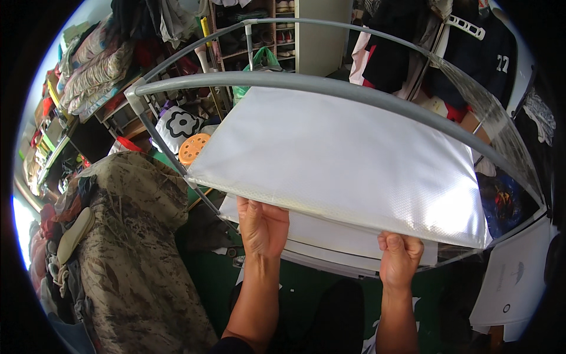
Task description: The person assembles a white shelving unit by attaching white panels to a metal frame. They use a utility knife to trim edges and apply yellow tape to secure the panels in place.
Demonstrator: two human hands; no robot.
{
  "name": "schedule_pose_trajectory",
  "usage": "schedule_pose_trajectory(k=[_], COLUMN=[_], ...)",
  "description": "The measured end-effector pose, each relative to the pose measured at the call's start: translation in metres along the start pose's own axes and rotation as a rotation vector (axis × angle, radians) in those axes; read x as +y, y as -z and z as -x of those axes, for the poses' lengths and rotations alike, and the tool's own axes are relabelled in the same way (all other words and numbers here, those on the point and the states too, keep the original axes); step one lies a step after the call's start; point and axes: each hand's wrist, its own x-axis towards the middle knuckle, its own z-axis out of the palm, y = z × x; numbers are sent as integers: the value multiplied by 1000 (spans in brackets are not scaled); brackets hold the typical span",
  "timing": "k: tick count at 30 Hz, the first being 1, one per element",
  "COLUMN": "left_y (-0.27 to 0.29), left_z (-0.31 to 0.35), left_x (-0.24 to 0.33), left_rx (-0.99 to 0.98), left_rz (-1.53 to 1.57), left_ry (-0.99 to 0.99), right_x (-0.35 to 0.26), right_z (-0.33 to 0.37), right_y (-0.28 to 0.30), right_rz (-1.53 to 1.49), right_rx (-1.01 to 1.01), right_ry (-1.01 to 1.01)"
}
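Note:
A wide white panel with a glossy, finely textured surface lies inside a frame of grey tubes. My left hand is at the panel's near edge, left of the middle, palm turned up; its thumb presses the edge and the fingertips are hidden beneath. Farther right, my right hand is closed at the same edge, fingers curled and thumb against them. Below the panel, another white sheet shows between my hands. Clear plastic film hangs from the frame on the right.
A camouflage-patterned cover drapes over something bulky on the left, with a shoe sole beside it. Behind the frame are an orange stool top and a shoe rack. White printed boards lean at right.

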Motion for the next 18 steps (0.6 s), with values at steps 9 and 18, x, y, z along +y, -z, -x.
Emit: schedule_pose_trajectory(k=[9,18], left_y=[12,13], left_z=[-3,-8], left_x=[0,-12], left_rx=[-63,21], left_rz=[3,100], left_ry=[3,25], right_x=[2,2], right_z=[-1,1], right_y=[2,4], right_rz=[9,-11], right_rx=[5,-6], right_ry=[-1,-9])
